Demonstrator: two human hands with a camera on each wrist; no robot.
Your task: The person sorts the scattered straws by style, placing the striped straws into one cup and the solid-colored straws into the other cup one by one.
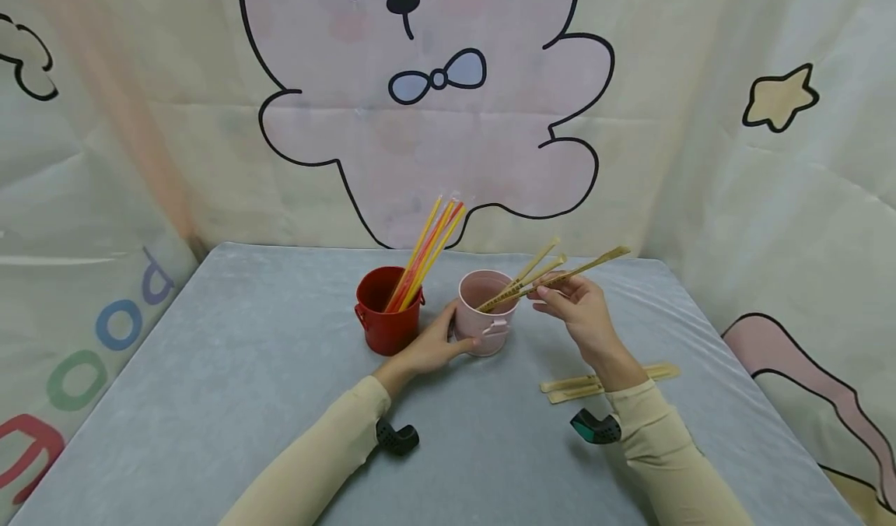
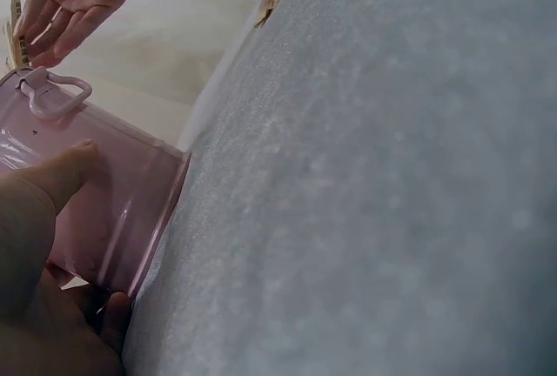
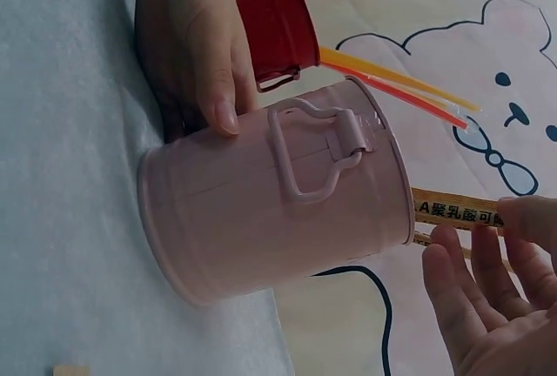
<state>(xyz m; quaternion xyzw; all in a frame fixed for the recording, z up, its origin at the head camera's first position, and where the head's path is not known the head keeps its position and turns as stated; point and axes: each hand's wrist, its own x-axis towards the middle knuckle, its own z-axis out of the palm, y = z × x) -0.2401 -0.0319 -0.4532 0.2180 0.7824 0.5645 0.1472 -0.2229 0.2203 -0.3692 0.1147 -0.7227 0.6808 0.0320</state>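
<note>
My left hand [image 1: 432,345] grips the side of a pink metal bucket [image 1: 476,324] standing on the table, its thumb across the front in the left wrist view. At the bucket's mouth, my right hand [image 1: 586,314] pinches a straw in a tan printed wrapper [image 1: 596,261] between thumb and fingers. That straw slants, its lower end inside the rim. Other tan-wrapped straws [image 1: 542,255] lean in the same bucket; their lower ends are hidden in the right wrist view. Dark printed characters show on the held wrapper [image 3: 448,209].
Just left of the pink bucket stands a red bucket [image 1: 386,333] with several yellow and orange straws [image 1: 422,265]. More tan-wrapped straws [image 1: 570,386] lie on the blue-grey tablecloth [image 1: 280,386] under the right wrist. A printed curtain [image 1: 665,106] hangs behind the table.
</note>
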